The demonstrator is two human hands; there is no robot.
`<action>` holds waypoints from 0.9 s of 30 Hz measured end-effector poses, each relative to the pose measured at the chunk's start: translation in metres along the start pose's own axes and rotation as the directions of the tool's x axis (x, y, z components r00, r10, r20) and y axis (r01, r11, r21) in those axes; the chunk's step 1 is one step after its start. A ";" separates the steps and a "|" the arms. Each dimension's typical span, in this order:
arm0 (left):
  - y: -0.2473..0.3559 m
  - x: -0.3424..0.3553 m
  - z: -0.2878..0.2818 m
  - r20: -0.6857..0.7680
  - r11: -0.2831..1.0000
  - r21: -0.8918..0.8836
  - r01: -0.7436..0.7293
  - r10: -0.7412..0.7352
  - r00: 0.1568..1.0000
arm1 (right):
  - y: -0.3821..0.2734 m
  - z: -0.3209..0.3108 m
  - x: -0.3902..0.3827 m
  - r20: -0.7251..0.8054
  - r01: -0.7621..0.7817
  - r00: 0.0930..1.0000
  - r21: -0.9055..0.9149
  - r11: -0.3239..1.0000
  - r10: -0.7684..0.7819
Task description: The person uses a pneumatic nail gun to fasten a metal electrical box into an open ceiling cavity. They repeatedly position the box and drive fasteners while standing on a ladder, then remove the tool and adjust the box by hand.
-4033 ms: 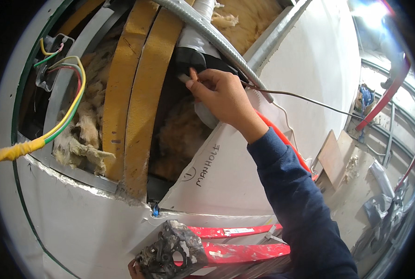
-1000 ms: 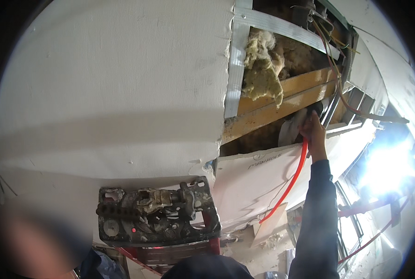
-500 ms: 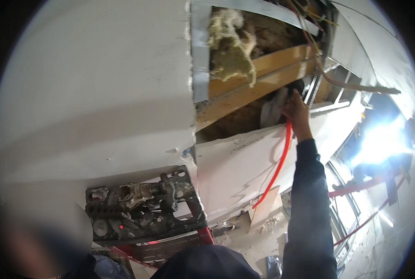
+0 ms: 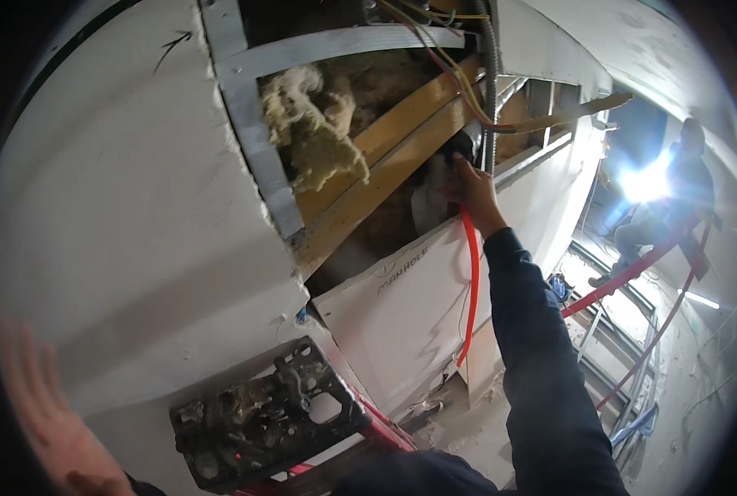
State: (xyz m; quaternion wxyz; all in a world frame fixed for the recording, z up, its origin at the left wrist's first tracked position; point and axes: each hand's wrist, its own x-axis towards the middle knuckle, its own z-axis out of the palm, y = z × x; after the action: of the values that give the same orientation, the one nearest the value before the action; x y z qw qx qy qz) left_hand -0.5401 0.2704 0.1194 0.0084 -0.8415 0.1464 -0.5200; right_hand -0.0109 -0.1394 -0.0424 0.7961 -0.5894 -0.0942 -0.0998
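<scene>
My right hand reaches up into a rough opening in the white board, its fingers closed at the top end of a bright red cable or tube. The red length hangs down in front of the lower board. Just above the fingertips is a dark, rounded piece, and pale plastic-looking material lies beside them; the exact grip is partly hidden. My left hand is at the far left, fingers spread and raised, against or close to the white board. It holds nothing.
Inside the opening are wooden beams, yellowish insulation, metal studs, loose wires and a flexible conduit. Below, a black ladder top carries metal fittings. Another person is by a bright light and red ladder rails.
My view has swung, so the opening sits further left. My left hand, blurred before, is now raised with spread fingers. My right hand stays at the opening with the red length.
</scene>
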 end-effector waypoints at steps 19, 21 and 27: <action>0.037 -0.204 0.073 0.206 0.171 -0.236 0.957 -0.953 0.221 | 0.003 0.000 -0.008 0.045 0.078 0.995 0.138 0.987 -0.085; 0.034 -0.206 0.070 0.296 0.236 -0.205 0.950 -0.910 0.290 | 0.004 0.000 -0.008 0.050 0.074 0.995 0.123 0.990 -0.080; 0.032 -0.209 0.069 0.327 0.209 -0.275 0.938 -0.897 0.296 | 0.002 0.006 -0.012 -0.014 0.068 0.998 0.083 0.994 -0.067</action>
State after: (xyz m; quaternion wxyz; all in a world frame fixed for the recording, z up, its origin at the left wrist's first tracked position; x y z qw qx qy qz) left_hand -0.5739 0.2840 -0.1005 -0.4740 -0.7663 -0.2731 -0.3369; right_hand -0.0222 -0.1329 -0.0455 0.8166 -0.5518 -0.1134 -0.1259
